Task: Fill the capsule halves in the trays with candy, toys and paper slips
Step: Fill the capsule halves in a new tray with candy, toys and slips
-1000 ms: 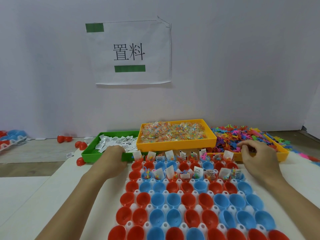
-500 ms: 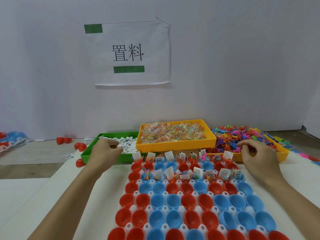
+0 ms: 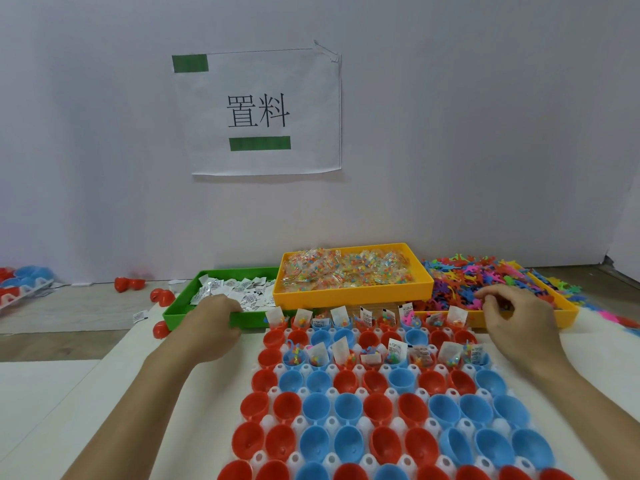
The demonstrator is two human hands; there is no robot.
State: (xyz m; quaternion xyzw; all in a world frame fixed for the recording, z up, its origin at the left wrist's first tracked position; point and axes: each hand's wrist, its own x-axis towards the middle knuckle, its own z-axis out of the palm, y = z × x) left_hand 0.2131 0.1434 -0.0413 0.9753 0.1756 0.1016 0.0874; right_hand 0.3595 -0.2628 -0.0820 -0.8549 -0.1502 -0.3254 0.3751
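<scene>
Red and blue plastic capsule halves (image 3: 349, 408) sit open-side up in a white moulded tray (image 3: 332, 368) on the near counter (image 3: 114, 393); only the two far rows hold candy, toys and paper slips. Beyond lie a green plastic bin of white slips (image 3: 207, 318), an orange bin of wrapped candy (image 3: 349, 294) and, far right, an orange bin of coloured plastic toys (image 3: 564, 311). Left hand (image 3: 216, 323) reaches into the green bin, grasp hidden; right hand (image 3: 516, 315), fingers curled, pinches at the toys.

Packing workstation, sorted supply bins (image 3: 353, 294), wall sign (image 3: 258, 112)
</scene>
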